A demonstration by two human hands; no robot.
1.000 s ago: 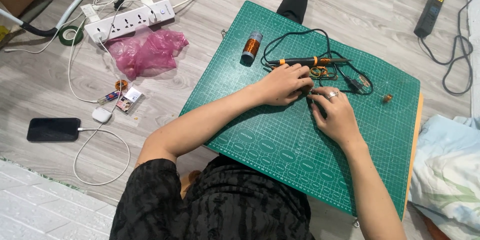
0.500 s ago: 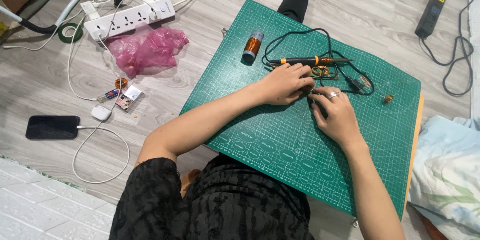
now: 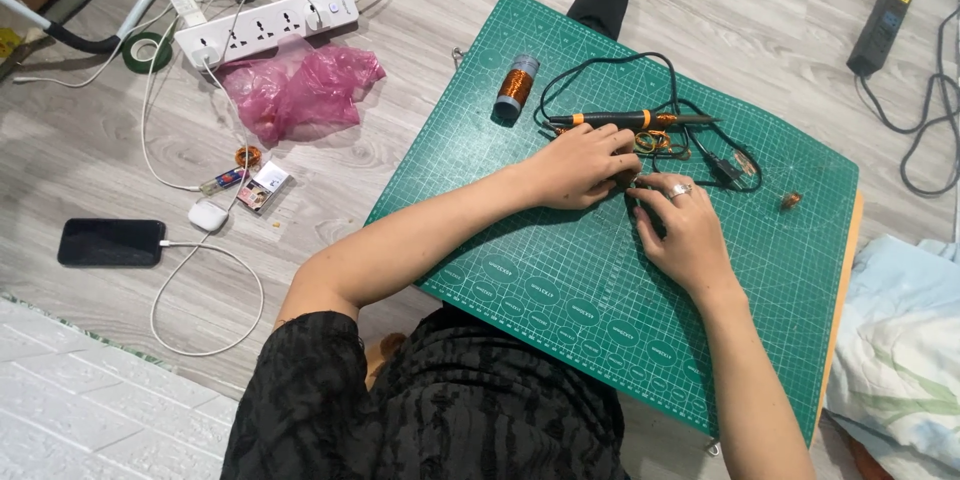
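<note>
Both hands (image 3: 630, 190) pinching something unseen beside soldering iron (image 3: 625, 121), lengthwise left-right, tip rightward.

Both arms reach forward. The left hand (image 3: 583, 167) is curled, knuckles up. The right hand (image 3: 680, 230) lies palm down, fingertips meeting the left's.

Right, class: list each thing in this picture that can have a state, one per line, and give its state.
Left hand: knuckles up, fingers curled on the mat.
Right hand: palm down, ring on.
Soldering iron: lying flat, unheld.
Copper wire spool: lying on its side.
Phone: screen dark, cable attached.
Pink bag: crumpled.
</note>
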